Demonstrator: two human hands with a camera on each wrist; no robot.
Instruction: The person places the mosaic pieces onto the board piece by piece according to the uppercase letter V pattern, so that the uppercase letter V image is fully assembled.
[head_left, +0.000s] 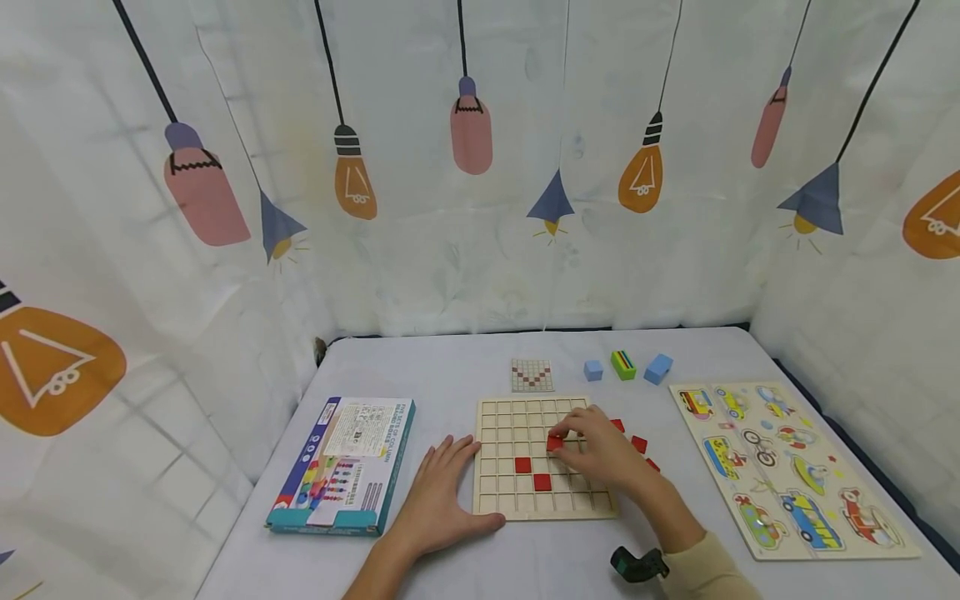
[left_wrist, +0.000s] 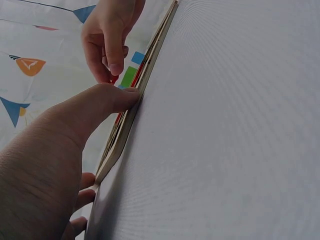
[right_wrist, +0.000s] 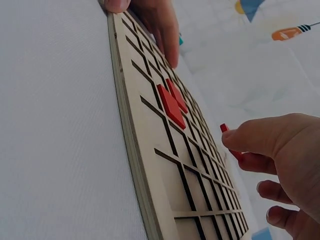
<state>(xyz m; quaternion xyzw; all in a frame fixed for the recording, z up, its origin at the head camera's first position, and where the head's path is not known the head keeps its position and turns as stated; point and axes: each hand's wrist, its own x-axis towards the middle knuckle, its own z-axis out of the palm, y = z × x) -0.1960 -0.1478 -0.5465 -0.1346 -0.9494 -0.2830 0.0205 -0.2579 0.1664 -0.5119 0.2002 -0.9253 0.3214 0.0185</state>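
Note:
A wooden grid board (head_left: 495,500) lies at the middle of the table, with two red square tiles, one (head_left: 522,465) diagonally above the other (head_left: 542,482), in its cells. My right hand (head_left: 603,450) pinches another red tile (head_left: 554,443) between thumb and fingers over the right half of the board. In the right wrist view this held tile (right_wrist: 230,142) is tilted, above the grid. My left hand (head_left: 442,508) rests along the board's left side, fingers extended. In the left wrist view its thumb (left_wrist: 122,98) presses at the board's near edge.
Several loose red tiles (head_left: 639,444) lie right of the board. Behind it are a small patterned grid card (head_left: 532,376), two blue blocks (head_left: 593,370) and a green striped block (head_left: 622,365). A flat box (head_left: 345,467) lies left, a picture puzzle board (head_left: 720,492) right.

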